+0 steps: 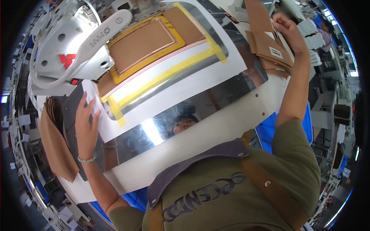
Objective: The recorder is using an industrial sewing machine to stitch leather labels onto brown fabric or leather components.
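My left hand (86, 123) lies with its fingers spread at the left edge of a white sheet (181, 92), on the shiny metal plate. My right hand (291, 32) is up at the far right, its fingers closed on the edge of a brown flat panel (259, 17). That panel stands over a stack of brown panels (275, 52), one bearing a white label. Between the hands, a brown piece (142, 46) sits inside a yellow-edged frame (179, 40), and yellow tape (165, 79) borders the template around it.
A white sewing machine head (69, 50) with a lamp arm (102, 34) stands at the back left, beside the frame. More brown panels (56, 144) lean at the left table edge. The polished metal plate (219, 102) reflects light. Blue bins (266, 133) sit below the table.
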A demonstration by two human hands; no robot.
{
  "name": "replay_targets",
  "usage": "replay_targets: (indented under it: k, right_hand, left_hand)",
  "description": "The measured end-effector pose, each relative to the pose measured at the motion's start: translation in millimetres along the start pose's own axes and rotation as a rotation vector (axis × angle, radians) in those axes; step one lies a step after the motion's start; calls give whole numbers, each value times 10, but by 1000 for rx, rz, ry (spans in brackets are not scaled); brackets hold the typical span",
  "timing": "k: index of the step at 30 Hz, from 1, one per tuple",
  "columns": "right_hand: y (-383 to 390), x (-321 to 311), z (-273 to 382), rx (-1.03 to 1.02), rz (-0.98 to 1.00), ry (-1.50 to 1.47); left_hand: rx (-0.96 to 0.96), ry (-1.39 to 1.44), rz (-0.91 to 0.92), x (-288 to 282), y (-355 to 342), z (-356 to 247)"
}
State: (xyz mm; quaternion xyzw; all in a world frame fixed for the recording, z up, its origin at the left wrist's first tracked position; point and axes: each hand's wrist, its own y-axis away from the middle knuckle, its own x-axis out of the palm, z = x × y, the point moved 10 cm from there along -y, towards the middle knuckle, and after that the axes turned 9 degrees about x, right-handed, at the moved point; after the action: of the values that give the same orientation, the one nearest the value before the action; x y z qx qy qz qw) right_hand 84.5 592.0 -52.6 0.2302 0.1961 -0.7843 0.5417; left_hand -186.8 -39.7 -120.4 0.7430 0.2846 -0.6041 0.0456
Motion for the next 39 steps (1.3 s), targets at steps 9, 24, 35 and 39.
replay_targets:
  k: [9,24,35,39]
  right_hand:
    - [-1388,3038,1588,-393,-55,376]
    - [-1411,3905,1749,-714,-102,605]
    - [-1394,3947,1714,-743,-114,518]
    - [-1280,3956,1760,-747,-90,469]
  left_hand:
    - [30,-33,-8,333,-481,199]
    - [95,184,48,684,-1082,19]
    - [167,50,93,722,-1161,28]
    - [180,29,82,696,-1149,23]
